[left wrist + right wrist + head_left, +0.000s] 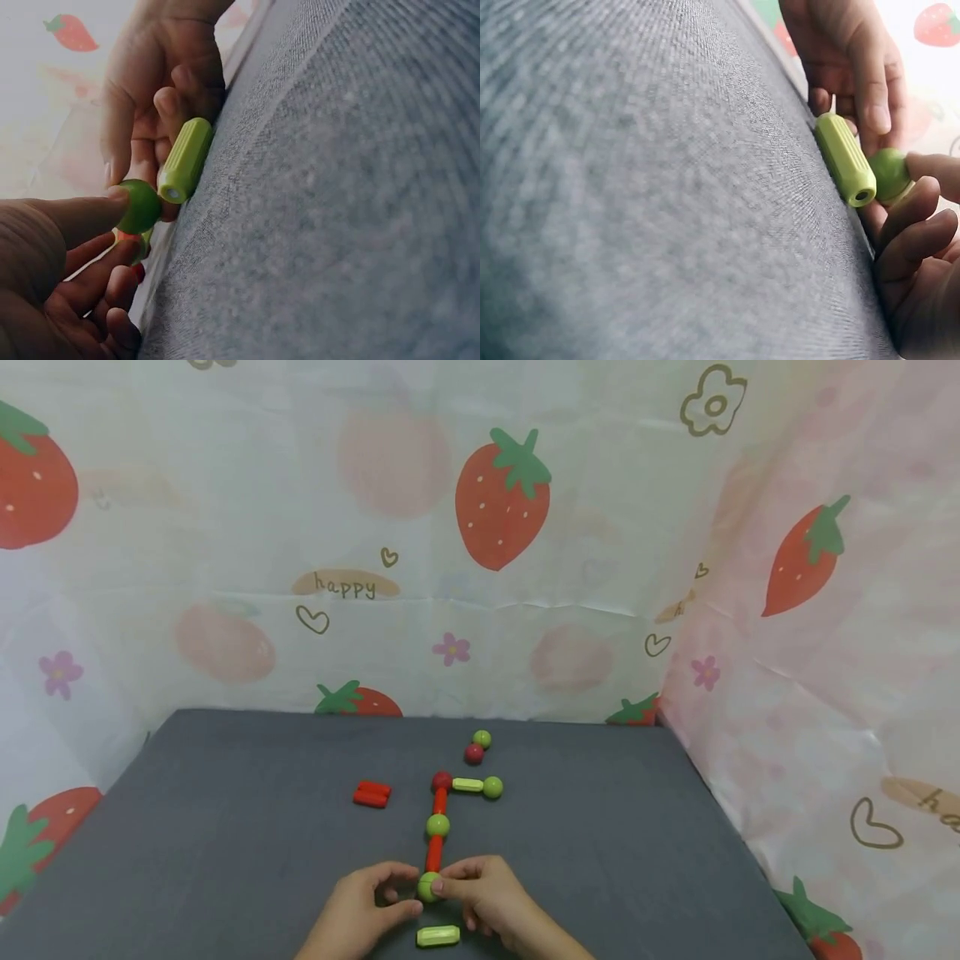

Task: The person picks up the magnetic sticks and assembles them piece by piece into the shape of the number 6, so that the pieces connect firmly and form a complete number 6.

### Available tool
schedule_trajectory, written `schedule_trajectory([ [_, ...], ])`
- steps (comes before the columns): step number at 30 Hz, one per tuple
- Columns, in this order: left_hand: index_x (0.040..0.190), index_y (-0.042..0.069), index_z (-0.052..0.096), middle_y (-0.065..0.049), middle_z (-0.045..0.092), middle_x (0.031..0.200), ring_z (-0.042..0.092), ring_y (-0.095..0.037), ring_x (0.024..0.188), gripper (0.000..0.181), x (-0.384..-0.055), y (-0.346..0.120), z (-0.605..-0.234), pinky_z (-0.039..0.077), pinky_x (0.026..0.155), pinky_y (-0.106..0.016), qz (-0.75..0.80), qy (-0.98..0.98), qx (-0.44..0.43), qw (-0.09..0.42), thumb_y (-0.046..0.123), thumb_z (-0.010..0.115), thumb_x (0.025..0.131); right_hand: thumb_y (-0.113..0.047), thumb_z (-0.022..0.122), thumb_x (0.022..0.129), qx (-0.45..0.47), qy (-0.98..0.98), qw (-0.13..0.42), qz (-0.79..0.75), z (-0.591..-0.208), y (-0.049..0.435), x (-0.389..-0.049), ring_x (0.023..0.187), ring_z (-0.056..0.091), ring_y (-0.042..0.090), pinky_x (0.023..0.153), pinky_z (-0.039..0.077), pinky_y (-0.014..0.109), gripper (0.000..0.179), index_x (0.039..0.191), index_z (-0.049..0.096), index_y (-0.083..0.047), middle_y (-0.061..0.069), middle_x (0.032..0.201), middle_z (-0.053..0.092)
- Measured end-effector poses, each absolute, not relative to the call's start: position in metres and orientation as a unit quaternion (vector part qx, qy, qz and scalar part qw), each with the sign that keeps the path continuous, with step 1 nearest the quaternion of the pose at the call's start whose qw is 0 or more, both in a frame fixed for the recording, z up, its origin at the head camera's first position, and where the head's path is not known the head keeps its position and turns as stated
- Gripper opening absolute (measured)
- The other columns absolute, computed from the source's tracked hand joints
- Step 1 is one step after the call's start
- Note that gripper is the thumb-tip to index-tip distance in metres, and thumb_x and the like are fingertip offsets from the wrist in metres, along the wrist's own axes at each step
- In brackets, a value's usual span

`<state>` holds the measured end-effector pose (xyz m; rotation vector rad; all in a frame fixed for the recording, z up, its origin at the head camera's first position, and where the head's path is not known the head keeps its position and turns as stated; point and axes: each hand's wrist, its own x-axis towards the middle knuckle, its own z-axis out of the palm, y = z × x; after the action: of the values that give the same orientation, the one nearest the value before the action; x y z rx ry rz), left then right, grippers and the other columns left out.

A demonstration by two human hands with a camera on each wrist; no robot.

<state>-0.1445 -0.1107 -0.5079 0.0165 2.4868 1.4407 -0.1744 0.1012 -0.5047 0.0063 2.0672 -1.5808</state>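
A green ball (427, 887) is at the near end of a chain of balls and red rods. My right hand (487, 893) pinches this ball, with its thumb across the ball's right side. From the left, my left hand (367, 902) holds at the same ball, thumb and index fingertips at its edge; the left wrist view shows the thumb (97, 214) over the ball. Beyond it come a red rod (434, 854), a green ball (438, 825), another red rod (440, 802) and a red ball (442, 782). A pale green rod (468, 785) leads right to another green ball (492, 787).
A loose ridged light green rod (438, 936) lies on the grey cloth (600, 860) just nearer than the hands. Two red rods (372, 794) lie side by side at the left. A red ball (474, 753) and a green ball (482, 739) sit at the back.
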Motion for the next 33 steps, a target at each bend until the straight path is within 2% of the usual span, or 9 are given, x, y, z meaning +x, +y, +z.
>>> schedule_trajectory([
  [17, 0.112, 0.024, 0.070, 0.005, 0.067, 0.093, 0.057, -0.014, 0.080, 0.047, -0.145, -0.106, -0.510, 0.045, 0.065, -0.032, 0.495, 0.860, 0.004, 0.127, 0.044, 0.083, 0.072, -0.045, 0.080, 0.076, -0.017, 0.759, 0.286, -0.584, -0.507, 0.098, -0.175, 0.036, 0.037, 0.002, 0.034, 0.027, 0.019, 0.035, 0.097, 0.077, -0.017, -0.006, 0.077, 0.072],
  [24, 0.110, 0.023, 0.071, 0.004, 0.066, 0.090, 0.056, -0.015, 0.079, 0.046, -0.146, -0.108, -0.511, 0.044, 0.063, -0.032, 0.503, 0.853, 0.001, 0.138, 0.044, 0.083, 0.071, -0.043, 0.079, 0.078, -0.026, 0.767, 0.289, -0.573, -0.505, 0.097, -0.174, 0.036, 0.039, 0.003, 0.033, 0.028, 0.019, 0.032, 0.096, 0.077, -0.017, -0.005, 0.071, 0.069],
  [28, 0.109, 0.023, 0.071, 0.004, 0.066, 0.090, 0.056, -0.015, 0.079, 0.046, -0.147, -0.108, -0.511, 0.044, 0.063, -0.031, 0.504, 0.853, -0.003, 0.137, 0.045, 0.084, 0.071, -0.041, 0.080, 0.078, -0.034, 0.784, 0.274, -0.556, -0.501, 0.097, -0.174, 0.037, 0.042, 0.005, 0.033, 0.029, 0.020, 0.028, 0.094, 0.077, -0.019, -0.004, 0.066, 0.067],
  [33, 0.109, 0.023, 0.071, 0.004, 0.065, 0.087, 0.055, -0.015, 0.077, 0.045, -0.145, -0.108, -0.510, 0.043, 0.062, -0.031, 0.502, 0.854, -0.004, 0.135, 0.043, 0.084, 0.071, -0.040, 0.079, 0.079, -0.062, 0.819, 0.245, -0.514, -0.496, 0.103, -0.174, 0.042, 0.048, 0.010, 0.035, 0.033, 0.024, 0.022, 0.091, 0.076, -0.022, -0.004, 0.076, 0.072],
])
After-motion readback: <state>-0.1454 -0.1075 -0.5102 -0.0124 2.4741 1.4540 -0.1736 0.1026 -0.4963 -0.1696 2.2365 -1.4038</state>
